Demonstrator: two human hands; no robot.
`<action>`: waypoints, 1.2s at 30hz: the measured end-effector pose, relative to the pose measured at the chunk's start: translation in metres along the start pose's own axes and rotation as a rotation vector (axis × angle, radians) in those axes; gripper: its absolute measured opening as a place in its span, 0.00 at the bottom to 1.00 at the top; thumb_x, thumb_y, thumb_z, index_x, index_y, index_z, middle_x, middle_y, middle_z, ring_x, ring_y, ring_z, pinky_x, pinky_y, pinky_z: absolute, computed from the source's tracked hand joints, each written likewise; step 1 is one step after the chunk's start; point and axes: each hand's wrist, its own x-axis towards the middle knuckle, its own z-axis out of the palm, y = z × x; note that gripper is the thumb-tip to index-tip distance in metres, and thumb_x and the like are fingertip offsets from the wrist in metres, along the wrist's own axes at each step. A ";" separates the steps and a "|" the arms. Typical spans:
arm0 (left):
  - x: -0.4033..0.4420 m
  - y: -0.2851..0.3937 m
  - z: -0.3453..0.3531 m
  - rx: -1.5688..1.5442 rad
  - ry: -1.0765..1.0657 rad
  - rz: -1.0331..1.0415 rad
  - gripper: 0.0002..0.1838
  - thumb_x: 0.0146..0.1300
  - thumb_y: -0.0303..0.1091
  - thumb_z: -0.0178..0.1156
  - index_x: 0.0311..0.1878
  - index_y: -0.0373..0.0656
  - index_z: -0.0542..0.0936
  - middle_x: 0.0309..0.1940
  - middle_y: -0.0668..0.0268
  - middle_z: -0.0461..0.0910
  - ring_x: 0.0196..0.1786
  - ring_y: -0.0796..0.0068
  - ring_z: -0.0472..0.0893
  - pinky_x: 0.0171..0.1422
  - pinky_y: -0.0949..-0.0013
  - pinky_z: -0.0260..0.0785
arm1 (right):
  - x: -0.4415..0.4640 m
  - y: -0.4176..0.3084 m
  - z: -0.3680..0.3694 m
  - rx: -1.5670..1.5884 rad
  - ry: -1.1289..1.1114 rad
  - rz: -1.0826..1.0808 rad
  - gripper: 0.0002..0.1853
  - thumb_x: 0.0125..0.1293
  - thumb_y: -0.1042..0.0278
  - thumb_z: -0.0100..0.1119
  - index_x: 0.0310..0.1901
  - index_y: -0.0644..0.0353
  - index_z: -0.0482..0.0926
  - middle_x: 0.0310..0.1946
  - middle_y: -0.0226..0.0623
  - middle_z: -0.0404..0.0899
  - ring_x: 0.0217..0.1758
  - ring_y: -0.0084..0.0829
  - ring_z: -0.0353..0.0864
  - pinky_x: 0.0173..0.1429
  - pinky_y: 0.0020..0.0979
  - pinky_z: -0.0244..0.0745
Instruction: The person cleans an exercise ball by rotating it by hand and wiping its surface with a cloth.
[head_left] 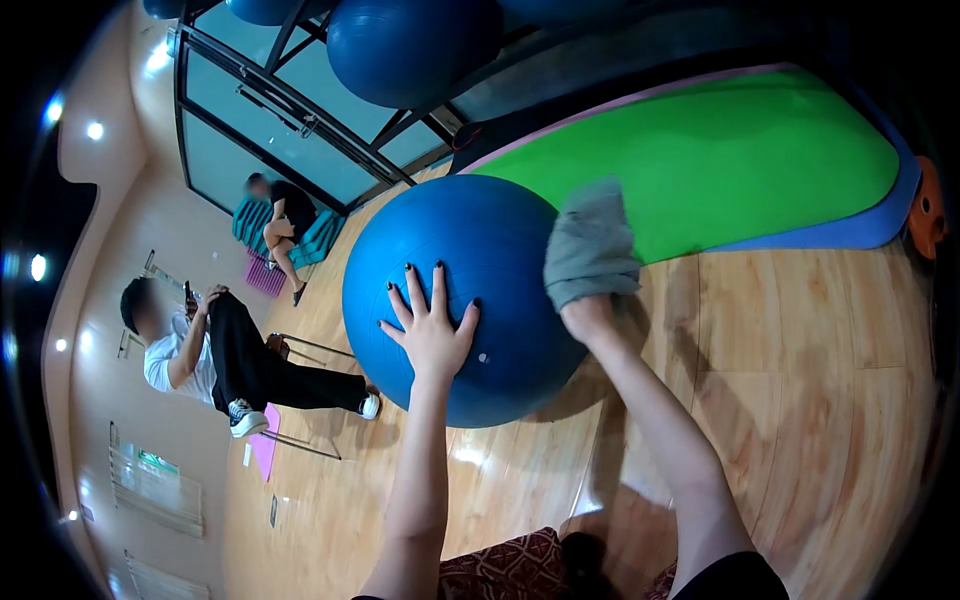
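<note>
A large blue exercise ball [500, 240] rests on the wooden floor in front of me. My left hand [432, 330] lies on its near side with the fingers spread, holding nothing. At the ball's right side, my right hand [588, 318] holds a grey-green cloth [592, 240], which covers most of the fingers. The cloth overlaps the ball's right edge in view; whether it presses on the surface is unclear.
Green and blue mats [700, 165] lie behind and right of the ball. More blue balls [413, 50] sit on a dark rack [290, 40] above. Two people sit at the left, one on a chair. An orange object [928, 208] is at far right.
</note>
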 end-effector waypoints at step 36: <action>-0.104 -0.012 0.025 0.020 0.302 0.477 0.30 0.52 0.58 0.48 0.57 0.56 0.76 0.63 0.63 0.66 0.67 0.42 0.58 0.66 0.29 0.29 | 0.041 -0.053 -0.028 -0.182 0.022 -0.202 0.26 0.60 0.50 0.52 0.57 0.55 0.71 0.59 0.48 0.68 0.63 0.49 0.65 0.69 0.49 0.51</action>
